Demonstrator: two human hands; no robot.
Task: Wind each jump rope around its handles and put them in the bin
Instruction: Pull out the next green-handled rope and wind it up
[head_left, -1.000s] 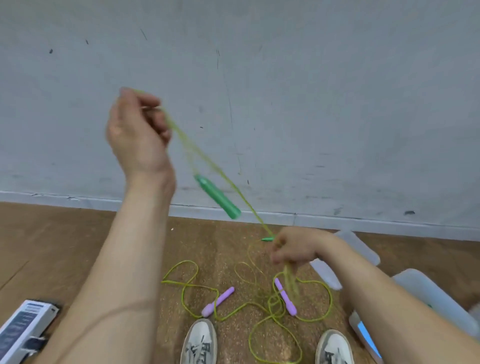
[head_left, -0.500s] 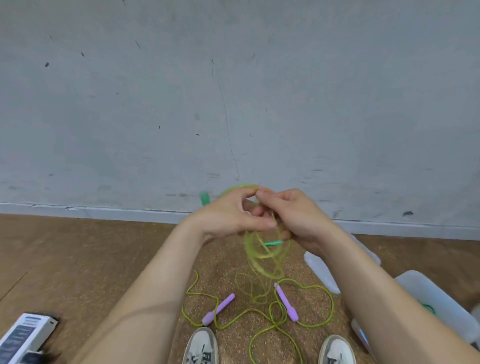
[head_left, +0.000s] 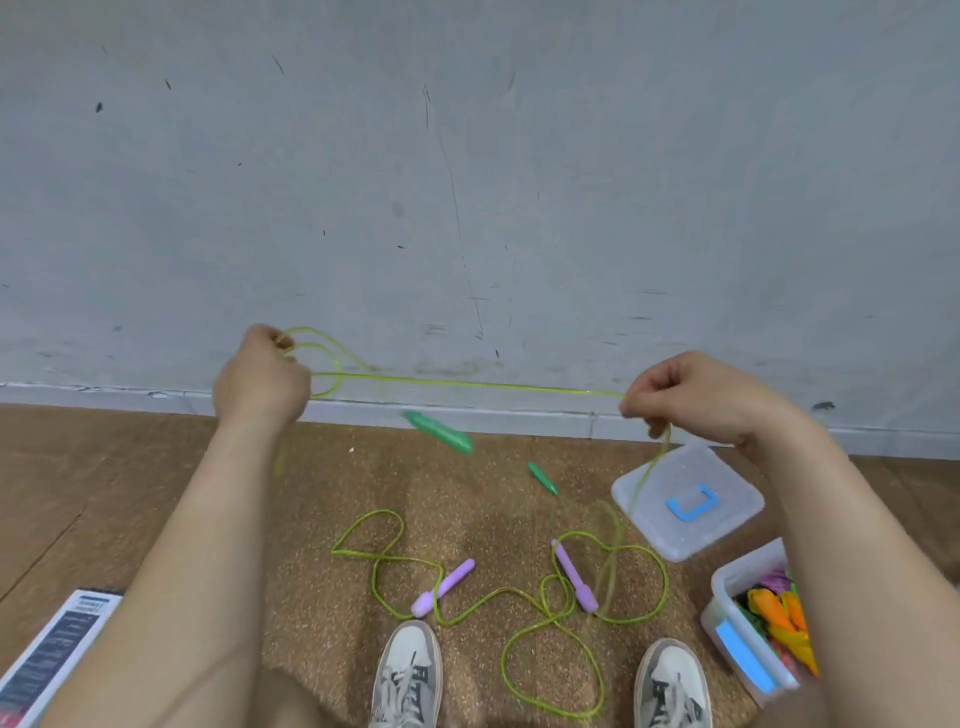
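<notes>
My left hand (head_left: 262, 379) is raised at the left and grips several loops of a yellow-green jump rope (head_left: 467, 385). The cord runs taut to my right hand (head_left: 691, 397), which pinches it at the right. One green handle (head_left: 439, 432) dangles in the air between my hands; the second green handle (head_left: 543, 478) hangs lower. From my right hand the cord drops toward the floor. A second jump rope (head_left: 550, 618) with two purple handles (head_left: 444, 587) lies tangled on the floor by my shoes. The clear bin (head_left: 727, 597) stands at the lower right.
The bin's clear lid (head_left: 691, 530) with a blue clasp lies on the floor near the wall. Bright orange, green and pink items fill the bin. A white box (head_left: 57, 649) lies at the lower left. A grey wall stands close ahead.
My hands, joined in front of me half a second ago, have moved apart, stretching the green-handled rope's cord taut between them. The green handle now swings free below the cord.
</notes>
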